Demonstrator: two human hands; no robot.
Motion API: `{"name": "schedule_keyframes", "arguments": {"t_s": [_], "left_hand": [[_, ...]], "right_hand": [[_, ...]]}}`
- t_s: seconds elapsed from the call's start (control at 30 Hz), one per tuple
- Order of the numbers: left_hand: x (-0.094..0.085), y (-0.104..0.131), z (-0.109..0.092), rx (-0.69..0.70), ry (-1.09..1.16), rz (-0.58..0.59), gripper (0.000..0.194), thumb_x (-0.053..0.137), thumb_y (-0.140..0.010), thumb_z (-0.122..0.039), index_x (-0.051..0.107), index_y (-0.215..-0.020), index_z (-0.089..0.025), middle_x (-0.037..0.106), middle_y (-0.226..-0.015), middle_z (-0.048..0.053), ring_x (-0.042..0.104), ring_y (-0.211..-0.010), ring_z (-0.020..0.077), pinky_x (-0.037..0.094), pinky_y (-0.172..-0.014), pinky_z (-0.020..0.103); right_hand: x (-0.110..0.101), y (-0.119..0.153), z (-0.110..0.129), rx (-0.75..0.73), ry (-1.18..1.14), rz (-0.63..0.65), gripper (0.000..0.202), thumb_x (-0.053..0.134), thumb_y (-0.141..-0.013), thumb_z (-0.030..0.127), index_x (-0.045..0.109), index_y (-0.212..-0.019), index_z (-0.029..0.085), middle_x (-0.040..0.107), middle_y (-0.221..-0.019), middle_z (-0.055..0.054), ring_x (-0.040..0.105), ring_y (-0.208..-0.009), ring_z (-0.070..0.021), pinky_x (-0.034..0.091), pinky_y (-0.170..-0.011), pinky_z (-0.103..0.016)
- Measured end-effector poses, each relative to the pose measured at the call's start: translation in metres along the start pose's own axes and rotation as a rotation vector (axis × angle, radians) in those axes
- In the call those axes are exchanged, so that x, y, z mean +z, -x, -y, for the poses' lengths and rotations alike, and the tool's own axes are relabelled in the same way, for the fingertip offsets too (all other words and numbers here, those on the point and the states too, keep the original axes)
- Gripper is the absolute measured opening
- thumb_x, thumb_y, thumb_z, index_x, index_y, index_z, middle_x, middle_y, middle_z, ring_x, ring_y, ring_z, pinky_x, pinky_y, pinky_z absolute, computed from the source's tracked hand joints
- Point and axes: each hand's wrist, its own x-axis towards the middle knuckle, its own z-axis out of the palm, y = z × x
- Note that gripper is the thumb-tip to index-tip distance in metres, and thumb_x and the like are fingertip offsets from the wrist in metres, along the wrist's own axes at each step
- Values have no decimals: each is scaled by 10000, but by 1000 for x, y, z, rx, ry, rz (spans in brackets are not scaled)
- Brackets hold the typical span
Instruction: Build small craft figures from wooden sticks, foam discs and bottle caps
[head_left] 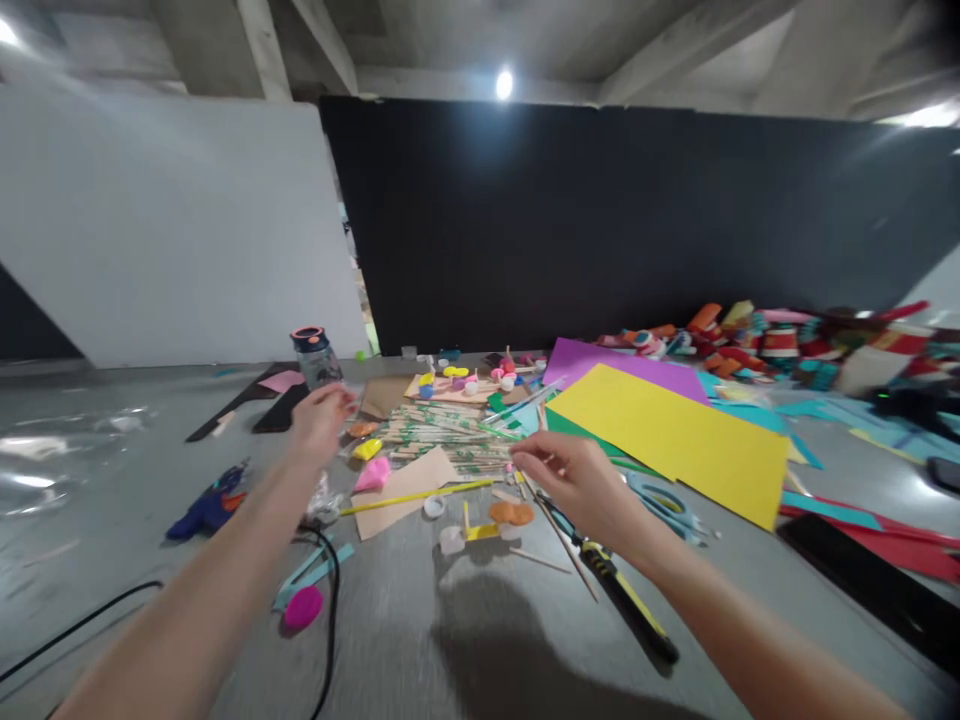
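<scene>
My left hand (321, 418) is raised at the left, near a clear bottle (315, 358) with a dark lid; its fingers are partly curled and blurred. My right hand (566, 470) hovers at the right end of a pile of wrapped wooden sticks (442, 425), fingertips close together; what they hold, if anything, is too small to make out. Between my forearms lies a small yellow piece (482, 532) with white and orange round parts (511, 513). A yellow strip (416, 497) crosses a tan paper sheet (405, 490), with a pink packet (373, 474) at its left edge.
A yellow-and-black cutter (628, 600) and blue scissors (667, 510) lie at the right, near a large yellow sheet (675, 430). A black phone (874, 590) is at the far right. A black cable (334, 610), magenta disc (302, 607) and blue figure (208, 508) are at the left.
</scene>
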Motion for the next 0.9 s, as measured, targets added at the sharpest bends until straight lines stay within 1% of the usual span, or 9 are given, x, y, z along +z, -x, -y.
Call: {"name": "schedule_keyframes", "arguments": {"t_s": [0.1, 0.23, 0.33, 0.43, 0.5, 0.63, 0.7, 0.77, 0.9], "left_hand": [[33, 69, -13, -10, 115, 113, 268, 595, -916, -151, 644, -1180, -146, 710, -1149, 103, 677, -1088, 187, 518, -1023, 382], [65, 178, -34, -123, 492, 565, 402, 557, -948, -333, 584, -1345, -271, 592, -1424, 48, 440, -1419, 253, 369, -1182, 446], [64, 220, -40, -138, 579, 518, 519, 480, -953, -498, 462, -1456, -374, 459, -1549, -31, 227, -1527, 265, 295, -1230, 458], [57, 227, -40, -25, 619, 424, 666, 464, -895, -645, 315, -1518, -465, 330, -1610, -129, 52, -1556, 251, 251, -1255, 441], [54, 224, -44, 2, 642, 429, 689, 397, -894, -704, 297, -1529, -455, 332, -1610, -125, 61, -1554, 266, 271, -1245, 467], [45, 212, -62, -130, 656, 515, 680, 192, -963, -696, 441, -1481, -334, 424, -1573, -33, 201, -1534, 260, 271, -1238, 466], [42, 209, -67, -75, 682, 457, 669, 164, -979, -675, 500, -1436, -320, 413, -1579, -52, 206, -1533, 211, 213, -1261, 381], [42, 213, -66, 4, 676, 428, 612, 205, -987, -655, 509, -1426, -356, 400, -1580, -93, 153, -1544, 188, 200, -1261, 347], [45, 222, -63, -58, 655, 502, 640, 220, -989, -657, 457, -1479, -320, 428, -1569, -31, 130, -1547, 242, 246, -1242, 454]], "right_hand": [[8, -5, 27, -152, -30, -138, 351, 508, -1002, 424, 620, -1274, 234, 666, -1277, -88, 615, -1155, -235, 494, -951, -366], [32, -5, 57, -316, -59, -168, 576, 308, -1049, 521, 310, -1554, 243, 307, -1626, -71, 230, -1512, -233, 223, -1230, -485], [52, 14, 73, -419, -61, -108, 642, 202, -1047, 563, 135, -1609, 261, 166, -1674, -37, 113, -1541, -241, 97, -1265, -492], [60, 28, 84, -490, -55, -24, 714, 179, -1025, 625, 22, -1618, 260, 124, -1681, -20, 90, -1542, -234, 71, -1271, -467], [59, 28, 88, -470, -51, -43, 718, 108, -1013, 648, 44, -1617, 265, 162, -1674, -12, 93, -1542, -222, 35, -1268, -479], [54, 29, 92, -406, -2, -101, 707, 125, -1015, 643, 68, -1615, 275, 96, -1683, -20, 24, -1544, -237, 26, -1259, -527], [54, 35, 97, -485, -65, -9, 769, 166, -1001, 666, -35, -1614, 246, -23, -1685, -28, -3, -1542, -254, 83, -1265, -509], [54, 39, 102, -574, -110, 75, 770, 128, -992, 680, -33, -1614, 257, 16, -1687, -10, 36, -1541, -255, 98, -1270, -493], [56, 37, 105, -400, -102, -186, 690, 85, -1007, 646, -52, -1606, 332, 81, -1684, 44, 8, -1540, -245, 18, -1271, -508]]}}
